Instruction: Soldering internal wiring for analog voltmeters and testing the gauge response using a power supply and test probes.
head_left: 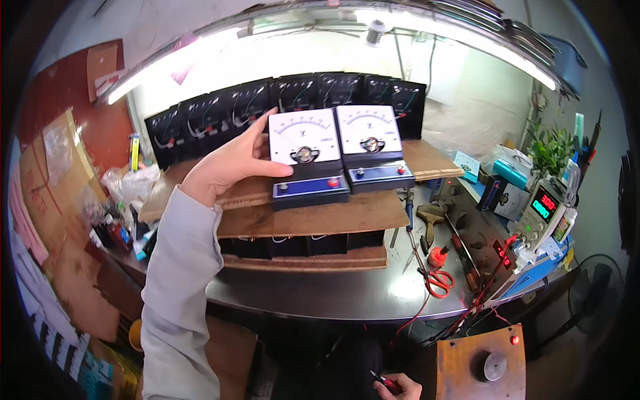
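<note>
from where i stand, the right hand (405, 389) is nearest, its fingers curled around a red-and-black handled tool (392, 385). to the right of this hand sits an orange-brown box (460, 373) with a round metal knob (495, 367). forward of it, red-handled scissors (440, 286) lie on the metal bench (280, 293). the left hand (223, 163) pinches the left side of the left meter (308, 163), thumb in front, above the wooden board (373, 215); whether meter and board touch, i cannot tell. the right meter (373, 150) is just right of the held one. beyond the left hand, black cases (253, 100) stand in a row.
</note>
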The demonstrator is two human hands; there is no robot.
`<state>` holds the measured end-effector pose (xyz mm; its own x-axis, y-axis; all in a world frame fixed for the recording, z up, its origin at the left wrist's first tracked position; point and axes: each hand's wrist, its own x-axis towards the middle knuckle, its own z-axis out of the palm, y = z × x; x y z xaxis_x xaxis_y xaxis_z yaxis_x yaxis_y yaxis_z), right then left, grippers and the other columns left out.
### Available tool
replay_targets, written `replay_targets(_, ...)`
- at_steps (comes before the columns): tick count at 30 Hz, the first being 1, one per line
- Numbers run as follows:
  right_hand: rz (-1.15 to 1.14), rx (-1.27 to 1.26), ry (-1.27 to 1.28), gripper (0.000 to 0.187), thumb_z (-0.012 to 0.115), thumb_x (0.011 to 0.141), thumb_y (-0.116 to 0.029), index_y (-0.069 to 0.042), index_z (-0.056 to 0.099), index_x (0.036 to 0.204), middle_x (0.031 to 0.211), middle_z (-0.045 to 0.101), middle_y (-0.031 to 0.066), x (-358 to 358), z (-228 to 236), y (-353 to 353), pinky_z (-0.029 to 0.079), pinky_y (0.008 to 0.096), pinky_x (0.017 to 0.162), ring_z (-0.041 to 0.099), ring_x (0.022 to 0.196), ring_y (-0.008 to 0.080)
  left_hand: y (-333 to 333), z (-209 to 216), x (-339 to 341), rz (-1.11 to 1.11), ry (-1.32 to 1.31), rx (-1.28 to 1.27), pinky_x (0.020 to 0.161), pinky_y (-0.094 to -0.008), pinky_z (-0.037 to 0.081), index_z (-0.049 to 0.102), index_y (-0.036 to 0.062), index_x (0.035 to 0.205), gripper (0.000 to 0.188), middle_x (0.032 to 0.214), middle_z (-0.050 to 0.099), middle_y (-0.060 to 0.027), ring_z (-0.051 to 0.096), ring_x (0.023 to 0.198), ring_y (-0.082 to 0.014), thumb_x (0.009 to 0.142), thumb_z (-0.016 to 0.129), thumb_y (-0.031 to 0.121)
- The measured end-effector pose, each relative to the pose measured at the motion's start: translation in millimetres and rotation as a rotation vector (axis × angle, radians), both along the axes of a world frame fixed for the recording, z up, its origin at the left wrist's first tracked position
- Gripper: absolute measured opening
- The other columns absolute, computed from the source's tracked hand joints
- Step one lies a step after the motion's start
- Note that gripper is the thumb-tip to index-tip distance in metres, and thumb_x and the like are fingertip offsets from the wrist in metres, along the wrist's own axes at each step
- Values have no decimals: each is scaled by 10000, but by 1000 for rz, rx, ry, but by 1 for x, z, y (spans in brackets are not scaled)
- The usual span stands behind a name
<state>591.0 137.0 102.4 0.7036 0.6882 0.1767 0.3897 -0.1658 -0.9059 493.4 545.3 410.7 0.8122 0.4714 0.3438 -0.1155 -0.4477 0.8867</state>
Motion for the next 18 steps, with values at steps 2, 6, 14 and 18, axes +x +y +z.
replay_targets(2,24,9,-47,165,779,860,-65,10,694,980,760,681,41,1,4,5,518,242,652,596,679,74,-30,-8,-5,84,-87,200,1127,-334,347,248,30,1553,1076,1395,537,-170,509,1288,-256,693,889,117)
replay_targets(6,-32,-23,185,168,713,909,-6,42,656,1059,839,694,55,6,-31,-5,553,245,700,654,751,94,-117,-66,-47,534,-219,968,1089,-459,373,398,56,1484,1040,1279,613,-208,612,1156,-300,600,922,219)
replay_targets(14,-20,-98,-79,266,889,732,-133,-22,665,824,694,593,65,0,-4,21,451,283,542,543,598,131,-126,-232,-23,296,-113,351,1084,-442,427,526,23,1393,927,1348,602,-165,607,1195,-350,585,929,233)
replay_targets(18,0,99,-75,258,857,732,-10,15,641,870,796,629,106,-9,26,57,483,281,586,603,632,187,-101,-281,19,-29,-239,-198,1014,-336,484,417,35,1472,871,1383,544,-127,560,1222,-197,719,854,26)
